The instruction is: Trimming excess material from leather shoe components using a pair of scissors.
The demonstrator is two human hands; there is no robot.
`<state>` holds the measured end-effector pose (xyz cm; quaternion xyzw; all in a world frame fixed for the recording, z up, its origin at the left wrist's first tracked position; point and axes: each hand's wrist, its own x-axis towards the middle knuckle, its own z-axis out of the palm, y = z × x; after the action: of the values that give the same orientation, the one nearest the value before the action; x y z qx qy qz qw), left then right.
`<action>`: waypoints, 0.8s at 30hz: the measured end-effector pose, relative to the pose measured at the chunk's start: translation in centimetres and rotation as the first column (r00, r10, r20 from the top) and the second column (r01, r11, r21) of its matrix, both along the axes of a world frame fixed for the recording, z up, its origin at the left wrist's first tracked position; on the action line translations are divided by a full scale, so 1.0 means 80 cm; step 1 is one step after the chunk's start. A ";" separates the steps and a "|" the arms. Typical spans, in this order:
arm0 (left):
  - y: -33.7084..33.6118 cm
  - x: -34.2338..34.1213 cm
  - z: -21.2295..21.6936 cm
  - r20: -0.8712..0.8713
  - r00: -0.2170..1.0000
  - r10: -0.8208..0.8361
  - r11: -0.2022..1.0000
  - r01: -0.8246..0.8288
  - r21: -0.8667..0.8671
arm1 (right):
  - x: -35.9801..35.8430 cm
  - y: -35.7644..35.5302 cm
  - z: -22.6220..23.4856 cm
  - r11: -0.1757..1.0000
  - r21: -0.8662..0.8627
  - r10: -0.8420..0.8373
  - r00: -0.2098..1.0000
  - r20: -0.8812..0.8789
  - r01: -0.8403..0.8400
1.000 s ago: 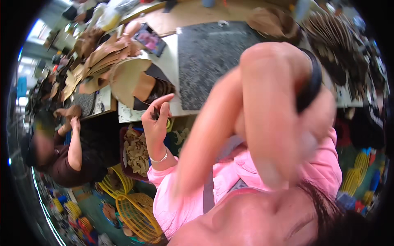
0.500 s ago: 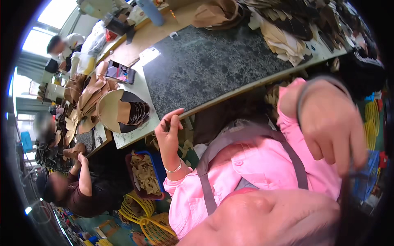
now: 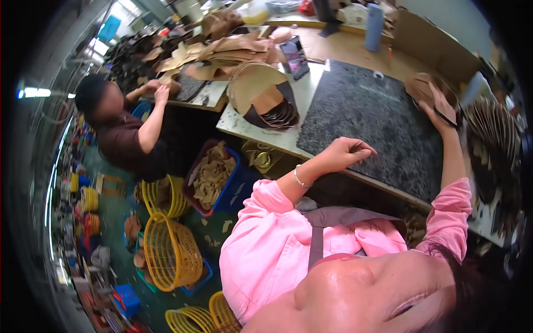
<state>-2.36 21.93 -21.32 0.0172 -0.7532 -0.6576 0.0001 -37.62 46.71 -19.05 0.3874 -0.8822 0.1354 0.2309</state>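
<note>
Over the near edge of the dark speckled work slab, my left hand hovers with bent fingers and its thumb drawn close to them. Whether anything small is pinched there cannot be made out. My right hand reaches to the slab's far right corner. There its fingers and thumb are at the edge of a curled bundle of brown leather-like pieces, gripping it as far as I can see. A small white ring-shaped item lies near the slab's far edge.
Left of the slab are a round holder with fanned dark pieces and a phone. A blue bottle stands behind. Stacked strips lie right. A co-worker sits left, near a scrap bin and yellow baskets.
My right hand has gone from the air at the right to the brown bundle. My left hand has moved from the slab's edge to above it. The view has swung round.
</note>
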 end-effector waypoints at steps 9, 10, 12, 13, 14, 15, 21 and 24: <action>-0.026 -0.232 -0.034 0.204 0.976 0.075 0.965 -0.122 0.231 | 0.041 0.024 -0.047 0.994 0.073 0.088 0.995 -0.036 -0.086; -0.025 -0.273 -0.043 0.242 0.968 0.068 0.956 -0.133 0.263 | 0.059 0.018 -0.040 0.994 0.058 0.091 0.995 -0.030 -0.089; -0.005 -0.333 -0.064 0.273 0.960 0.061 0.943 -0.145 0.300 | 0.070 0.016 -0.033 0.993 0.110 0.047 0.999 0.009 -0.047; 0.005 -0.358 -0.073 0.157 0.961 0.226 0.955 -0.250 0.157 | 0.074 0.012 -0.031 0.990 0.138 0.017 1.000 0.009 -0.018; 0.005 -0.374 -0.078 0.022 0.928 0.371 0.928 -0.371 0.023 | 0.075 0.007 -0.032 0.987 0.163 -0.013 1.000 0.013 0.011; 0.022 -0.380 -0.072 0.024 0.938 0.345 0.938 -0.345 0.022 | 0.082 0.019 -0.040 0.977 0.190 -0.097 0.995 0.000 0.096; 0.065 -0.373 -0.019 -0.167 0.893 0.417 0.763 -0.444 -0.469 | 0.102 0.026 -0.054 0.998 0.067 0.026 0.997 -0.069 -0.021; 0.051 -0.383 -0.009 -0.035 0.878 0.477 0.781 -0.442 -0.442 | 0.115 0.001 -0.025 0.999 0.032 0.039 0.995 -0.088 -0.037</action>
<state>-33.00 26.03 -22.00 0.2255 -0.8533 -0.4504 0.1346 -28.45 46.82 -21.07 0.4132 -0.8655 0.1092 0.2613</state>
